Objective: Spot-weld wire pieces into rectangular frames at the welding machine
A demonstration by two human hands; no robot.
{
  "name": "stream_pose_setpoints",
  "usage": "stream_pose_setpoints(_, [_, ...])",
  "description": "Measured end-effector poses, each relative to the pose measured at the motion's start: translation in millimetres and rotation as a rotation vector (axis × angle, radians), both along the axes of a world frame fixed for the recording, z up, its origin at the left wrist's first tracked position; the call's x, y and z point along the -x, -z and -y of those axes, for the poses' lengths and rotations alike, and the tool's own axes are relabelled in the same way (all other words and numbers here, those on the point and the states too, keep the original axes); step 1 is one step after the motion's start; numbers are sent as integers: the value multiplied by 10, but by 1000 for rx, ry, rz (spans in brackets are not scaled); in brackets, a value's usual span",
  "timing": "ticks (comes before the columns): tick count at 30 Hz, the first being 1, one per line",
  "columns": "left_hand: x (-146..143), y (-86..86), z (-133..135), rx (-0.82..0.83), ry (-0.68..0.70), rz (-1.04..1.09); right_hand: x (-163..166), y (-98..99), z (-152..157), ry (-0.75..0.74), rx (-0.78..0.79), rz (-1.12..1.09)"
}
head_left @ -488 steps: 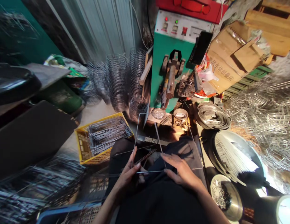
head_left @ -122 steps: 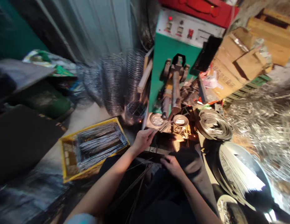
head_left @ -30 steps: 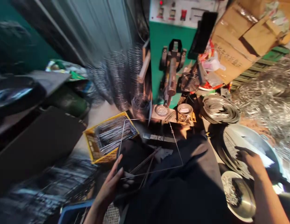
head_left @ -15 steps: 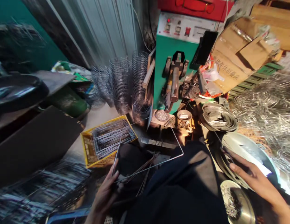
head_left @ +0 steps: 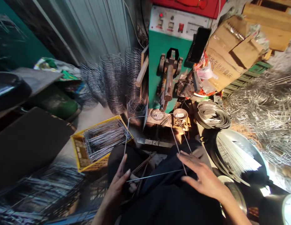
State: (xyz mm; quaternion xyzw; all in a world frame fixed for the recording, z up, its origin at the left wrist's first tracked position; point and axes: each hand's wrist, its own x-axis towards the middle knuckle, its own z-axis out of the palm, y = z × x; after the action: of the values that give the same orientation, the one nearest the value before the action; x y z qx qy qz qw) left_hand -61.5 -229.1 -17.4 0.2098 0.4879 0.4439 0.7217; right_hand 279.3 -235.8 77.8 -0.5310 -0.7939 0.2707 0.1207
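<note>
The left hand pinches a wire frame by its nine-o'clock side, above the lap; the right hand seems to hold a loose rod lightly across it. The frame is already bent to shape; rod and frame look unjoined. From the frame, a yellow crate at nine o'clock bears a pile of bent wires, seemingly done; at three, many straight rods remain in a basin; a green machine stands at twelve.

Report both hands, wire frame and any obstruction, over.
Left hand gripping wire frame at its left side. Right hand holding straight wire across frame. Thin rods visible through frame; no obstruction spotted.
</note>
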Motion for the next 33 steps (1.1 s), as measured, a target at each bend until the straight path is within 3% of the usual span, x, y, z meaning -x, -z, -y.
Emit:
stream_pose_setpoints(4, [-78, 30, -22, -7, 35, 14, 184, 263, -105, -37, 11, -2])
stream_pose_setpoints(8, [-106, 93, -46, -41, 96, 23, 235, 392, -150, -26, -4, -6])
stream_pose_setpoints(16, [-176, 29, -71, -61, 105, 55, 262, 462, -149, -11, 34, 24])
stream_pose_setpoints(23, [-230, 66, -68, -63, 117, 89, 166, 565, -120, 132, 17, 106])
stream_pose_setpoints(30, [-362, 92, -64, 24, 97, 180, 564, 496, -212, -90, 109, -47])
stream_pose_setpoints(33, [-338, 53, -53, 56, 110, 222, 535, 494, -171, -23, 65, -31])
